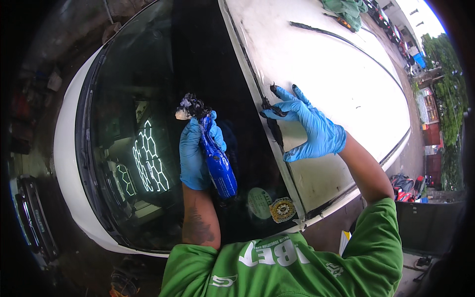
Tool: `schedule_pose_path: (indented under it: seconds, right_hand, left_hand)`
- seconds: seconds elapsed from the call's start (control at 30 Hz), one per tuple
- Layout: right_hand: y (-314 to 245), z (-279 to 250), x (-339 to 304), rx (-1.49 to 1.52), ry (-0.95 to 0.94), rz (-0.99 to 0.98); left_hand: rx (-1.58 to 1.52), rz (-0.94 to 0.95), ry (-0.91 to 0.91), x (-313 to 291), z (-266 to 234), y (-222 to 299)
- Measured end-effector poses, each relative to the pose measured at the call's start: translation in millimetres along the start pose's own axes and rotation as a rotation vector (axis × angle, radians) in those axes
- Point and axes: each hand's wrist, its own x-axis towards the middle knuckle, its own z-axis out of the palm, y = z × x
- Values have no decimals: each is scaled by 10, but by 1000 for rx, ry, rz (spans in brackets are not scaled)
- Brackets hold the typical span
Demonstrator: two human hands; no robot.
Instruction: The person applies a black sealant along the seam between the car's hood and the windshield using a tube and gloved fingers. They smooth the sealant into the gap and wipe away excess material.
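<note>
Left hand (194,153), blue-gloved, is wrapped around a blue squeezable sealant pouch (216,161) over the dark glass windscreen (148,99); black paste clumps at its nozzle. Right hand (309,126), gloved, fingers spread, presses black sealant strip (273,123) along the white car roof (336,74) front edge.

Daylit street (396,29) with parked vehicles, green trees (448,94), and dark workshop floor (29,99).

Two hands in blue nitrile gloves are seen, left hand (194,153) and right hand (309,126). One crumpled blue foil sealant pack (216,161) is counted, one white car (346,84), one dark glass windscreen (148,99), two round stickers (271,205), one green cloth (346,7).
</note>
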Motion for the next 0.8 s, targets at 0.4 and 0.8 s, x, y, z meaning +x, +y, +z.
schedule_pose_path:
  seconds: [0.4,0.8]
  right_hand:
    - [51,-17,64,35,-55,-49]
    - [58,-63,-105,115,-105,-82]
  left_hand:
    - [-127,11,-11,-1,-40,-10]
    - [-138,-9,-42,14,-48,2]
